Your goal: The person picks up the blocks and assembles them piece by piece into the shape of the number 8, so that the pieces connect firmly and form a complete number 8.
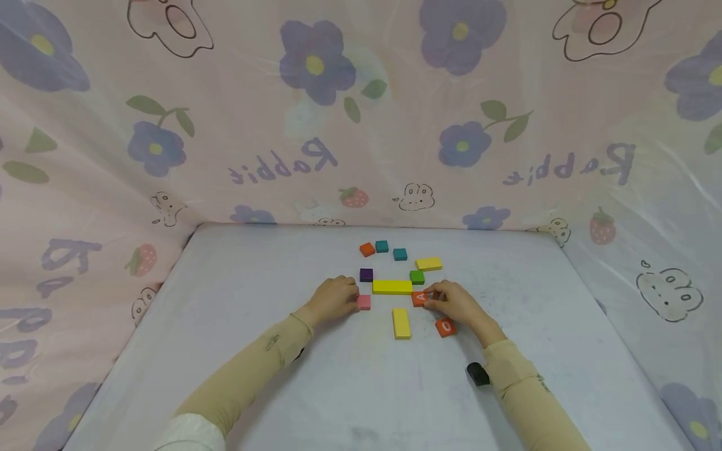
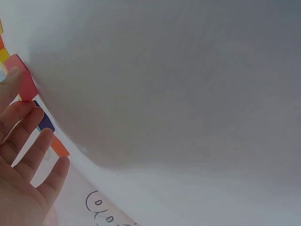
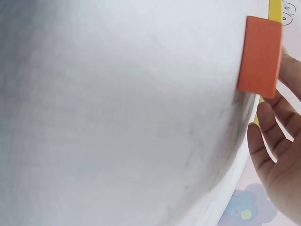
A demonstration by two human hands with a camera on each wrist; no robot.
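In the head view my left hand (image 1: 334, 297) is at the pink block (image 1: 364, 302), left of the long yellow block (image 1: 392, 287). Its thumb lies on the pink block (image 2: 24, 82) in the left wrist view, with the index finger at the other end; the other fingers spread loosely. My right hand (image 1: 455, 303) pinches the right side of an orange block marked A (image 1: 418, 299), close by the long yellow block's right end. An orange block with a round letter (image 1: 445, 327) lies just below that hand. In the right wrist view an orange block (image 3: 261, 56) hides part of the fingers.
A purple block (image 1: 366, 275) and a green block (image 1: 417, 277) sit behind the long yellow one. Farther back lie an orange block (image 1: 367, 249), two teal blocks (image 1: 400, 254) and a yellow block (image 1: 429, 264). Another yellow block (image 1: 402, 323) lies in front. Patterned cloth (image 1: 361, 125) encloses the white table (image 1: 271, 250).
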